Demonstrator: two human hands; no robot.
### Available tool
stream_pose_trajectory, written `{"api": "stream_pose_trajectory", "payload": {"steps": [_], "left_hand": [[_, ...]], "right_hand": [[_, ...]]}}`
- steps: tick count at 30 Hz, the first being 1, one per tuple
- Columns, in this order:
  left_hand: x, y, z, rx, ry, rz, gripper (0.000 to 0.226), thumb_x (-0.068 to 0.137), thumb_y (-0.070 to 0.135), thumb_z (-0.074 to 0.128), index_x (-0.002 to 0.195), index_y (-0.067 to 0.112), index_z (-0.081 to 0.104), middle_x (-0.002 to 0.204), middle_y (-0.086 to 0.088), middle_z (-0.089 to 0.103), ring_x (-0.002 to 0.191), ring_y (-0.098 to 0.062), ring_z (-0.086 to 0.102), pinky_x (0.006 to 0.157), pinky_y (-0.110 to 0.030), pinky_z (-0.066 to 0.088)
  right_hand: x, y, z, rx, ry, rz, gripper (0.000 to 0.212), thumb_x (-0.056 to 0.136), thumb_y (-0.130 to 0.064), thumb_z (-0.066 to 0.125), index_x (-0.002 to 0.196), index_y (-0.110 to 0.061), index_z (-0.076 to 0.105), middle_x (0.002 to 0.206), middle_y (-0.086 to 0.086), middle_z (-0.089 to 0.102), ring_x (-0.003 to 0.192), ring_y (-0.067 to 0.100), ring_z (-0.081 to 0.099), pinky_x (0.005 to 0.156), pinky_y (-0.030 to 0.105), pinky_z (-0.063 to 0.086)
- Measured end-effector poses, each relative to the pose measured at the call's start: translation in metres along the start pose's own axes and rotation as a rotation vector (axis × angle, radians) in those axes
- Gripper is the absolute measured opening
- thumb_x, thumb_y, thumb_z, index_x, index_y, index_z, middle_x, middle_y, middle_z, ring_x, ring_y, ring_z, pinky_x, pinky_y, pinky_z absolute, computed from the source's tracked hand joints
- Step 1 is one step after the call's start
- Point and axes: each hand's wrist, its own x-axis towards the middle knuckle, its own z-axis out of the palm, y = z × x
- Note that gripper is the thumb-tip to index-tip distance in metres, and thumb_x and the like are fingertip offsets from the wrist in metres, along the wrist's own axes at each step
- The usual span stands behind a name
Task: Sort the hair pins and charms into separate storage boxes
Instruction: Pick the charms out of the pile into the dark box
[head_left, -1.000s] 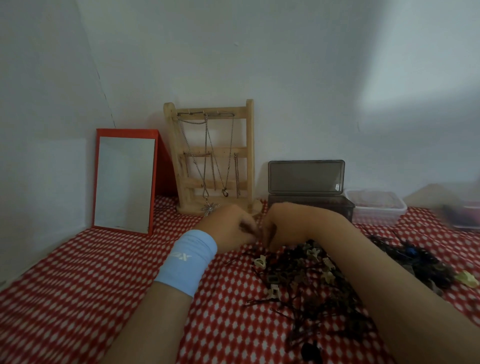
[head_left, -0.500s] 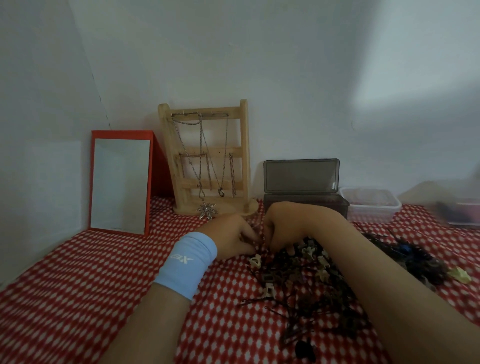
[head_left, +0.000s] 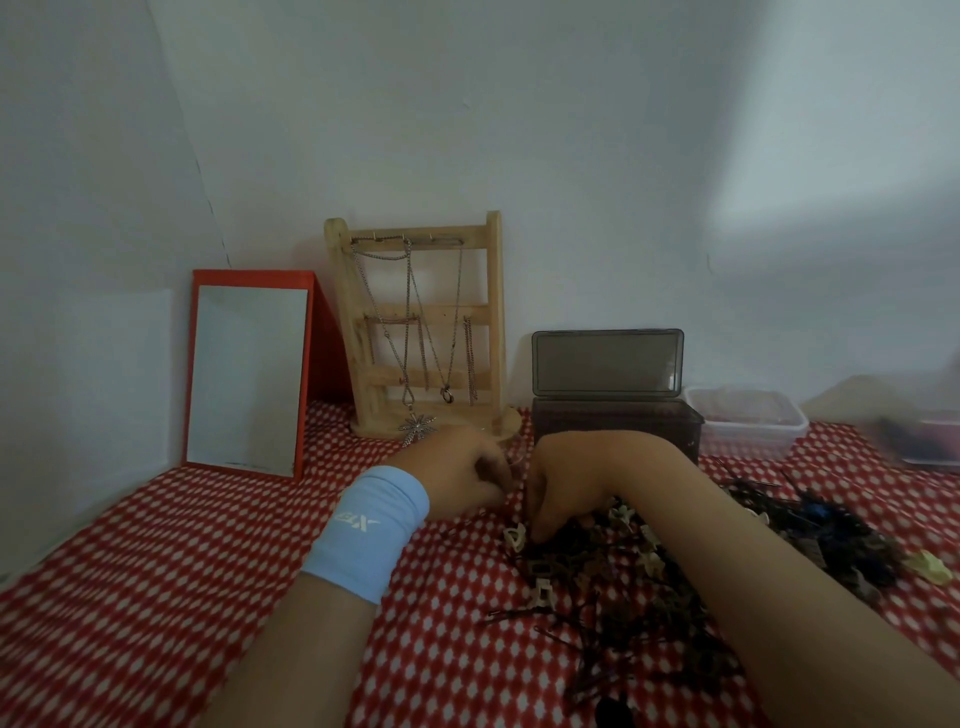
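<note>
We see the left hand (head_left: 457, 470) and right hand (head_left: 569, 475) curled, fingertips almost meeting; whether either grip holds anything we cannot tell. The right fingers (head_left: 543, 519) touch the hair pin pile (head_left: 608, 577) at its far-left edge, near the open dark box (head_left: 615, 423).

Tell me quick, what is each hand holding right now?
Left hand: curled round a small dark piece, too blurred to name.
Right hand: curled into the hair pin pile; a grip cannot be told.
</note>
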Motion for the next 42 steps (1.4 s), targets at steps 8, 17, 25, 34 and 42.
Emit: {"api": "stream_pose_trajectory", "payload": {"steps": [8,17,25,34,42], "left_hand": [[0.005,-0.019,0.007,-0.100,0.357,-0.016,0.025,0.091,0.019,0.066,0.115,0.025,0.071,0.112,0.014,0.066,0.079,0.010,0.052,0.070,-0.001,0.038],[-0.001,-0.014,-0.002,-0.106,0.111,-0.034,0.011,0.086,0.022,0.072,0.095,0.027,0.077,0.097,0.014,0.071,0.062,0.016,0.056,0.065,-0.009,0.042],[0.002,-0.008,0.015,0.034,-0.053,-0.022,0.018,0.083,0.027,0.074,0.101,0.026,0.078,0.106,0.013,0.072,0.088,-0.002,0.064,0.087,-0.025,0.052],[0.001,-0.016,-0.003,-0.117,0.303,-0.121,0.008,0.083,0.026,0.074,0.077,0.029,0.069,0.084,0.016,0.067,0.072,0.004,0.061,0.066,-0.011,0.045],[0.006,-0.024,0.019,-0.115,0.430,-0.127,0.024,0.093,0.026,0.064,0.116,0.021,0.069,0.117,0.007,0.064,0.106,-0.010,0.061,0.090,-0.019,0.044]], "right_hand": [[-0.001,0.003,-0.006,-0.004,0.284,-0.079,0.009,0.092,-0.029,0.072,0.095,-0.023,0.077,0.094,-0.009,0.071,0.076,0.002,0.063,0.074,0.021,0.052],[0.013,0.002,0.004,0.109,0.591,-0.064,0.005,0.095,-0.025,0.065,0.096,-0.025,0.070,0.094,-0.010,0.062,0.088,0.009,0.060,0.079,0.024,0.051],[0.014,0.002,0.005,0.070,0.535,-0.041,0.015,0.098,-0.026,0.060,0.100,-0.016,0.070,0.099,-0.001,0.066,0.090,0.014,0.062,0.084,0.032,0.056],[0.000,0.007,-0.009,0.049,0.315,-0.120,0.019,0.092,-0.033,0.071,0.110,-0.029,0.077,0.104,-0.016,0.067,0.087,-0.001,0.060,0.077,0.016,0.049],[0.014,0.002,0.004,0.156,0.678,-0.122,0.033,0.095,-0.029,0.068,0.127,-0.024,0.069,0.121,-0.005,0.070,0.105,0.008,0.063,0.097,0.023,0.049]]}}
